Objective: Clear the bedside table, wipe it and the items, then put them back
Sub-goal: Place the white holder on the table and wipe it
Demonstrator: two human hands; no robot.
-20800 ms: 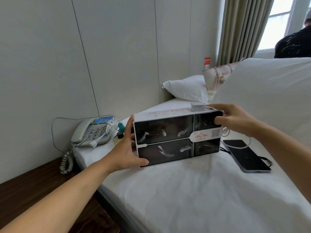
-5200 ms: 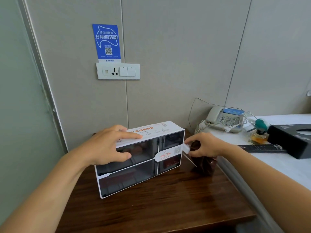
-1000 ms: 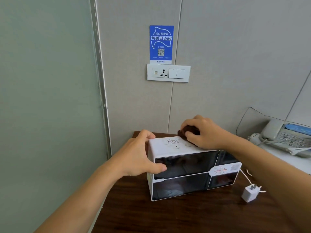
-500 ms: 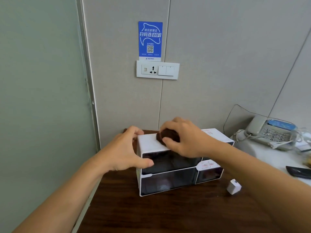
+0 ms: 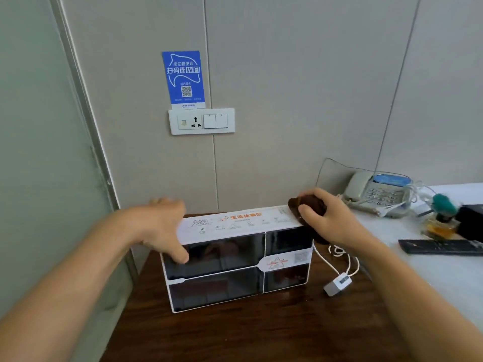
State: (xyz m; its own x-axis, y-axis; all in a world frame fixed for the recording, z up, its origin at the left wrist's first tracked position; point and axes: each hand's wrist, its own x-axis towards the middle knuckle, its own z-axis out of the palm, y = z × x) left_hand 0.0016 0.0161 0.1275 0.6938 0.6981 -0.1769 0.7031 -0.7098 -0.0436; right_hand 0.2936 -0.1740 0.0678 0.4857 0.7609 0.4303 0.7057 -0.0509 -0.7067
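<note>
Head view: white box [image 5: 236,259] with dark glossy front panels is standing upright on the dark wooden bedside table [image 5: 261,333], close to the wall, long side facing the camera. Orange print is running along its white top. Left hand [image 5: 159,231] is gripping the box's top left corner, thumb lying over the front panel, fingers wrapping the top edge; hand slightly blurred. Right hand [image 5: 332,220] is clutching a balled-up dark brown cloth [image 5: 307,207], fingers curling round it, pressing it on the top right corner of the box. Some cloth is hanging down the right side of the box.

White cable [image 5: 337,257] is lying on the table just beside the box's right side, ending in a white plug adapter [image 5: 337,284] near the front right corner. To the right, the white bed [image 5: 431,270] is touching the table edge. On it: grey phone [image 5: 376,193] with a blue label near the wall, small amber bottle [image 5: 440,218] with a teal cap, black remote [image 5: 441,247] lying flat, and a black object [image 5: 473,220] cut off by the frame edge, cannot tell what. On the wall above the table, a white socket and switch plate [image 5: 201,121] is sitting under a blue WiFi sticker [image 5: 183,78].
</note>
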